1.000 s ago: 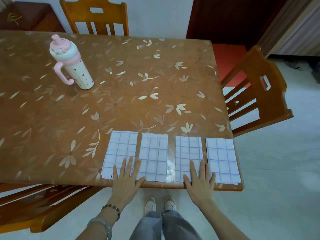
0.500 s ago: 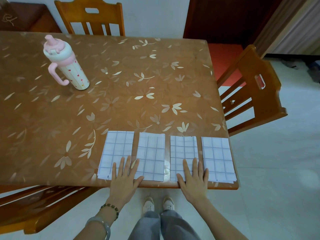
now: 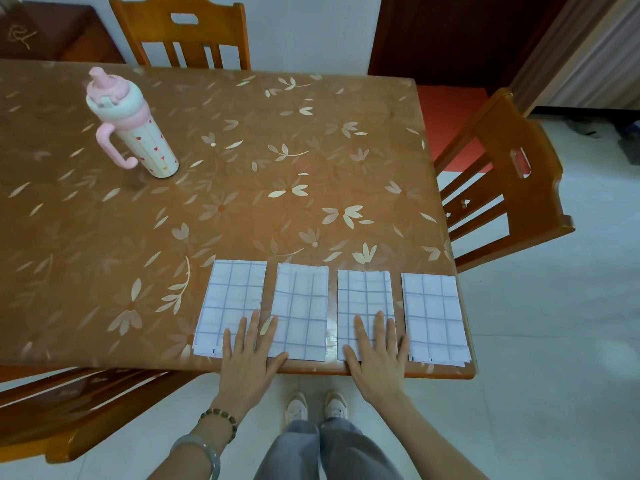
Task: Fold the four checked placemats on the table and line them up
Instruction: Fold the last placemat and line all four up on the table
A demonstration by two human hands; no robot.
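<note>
Pink bottle (image 3: 133, 129) upright, far left on the table (image 3: 242, 168). Folded in a row along your near edge: first placemat (image 3: 230, 299), second placemat (image 3: 301, 306), your left hand (image 3: 247, 358) flat across both, fingers straight, gripping nothing. Third placemat (image 3: 363, 296) under your right hand (image 3: 377, 355), flat too, holding nothing. Fourth placemat (image 3: 433, 313) just beside, at the corner.

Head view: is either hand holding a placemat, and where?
Nothing is held: left hand flat across the near ends of the leftmost placemat and second placemat, right hand flat on the third placemat.

Left wrist: brown bead bracelet (image 3: 219, 419), pale green bangle (image 3: 203, 449). Grey trousers (image 3: 298, 453). White shoes (image 3: 296, 407), near floor.
</note>
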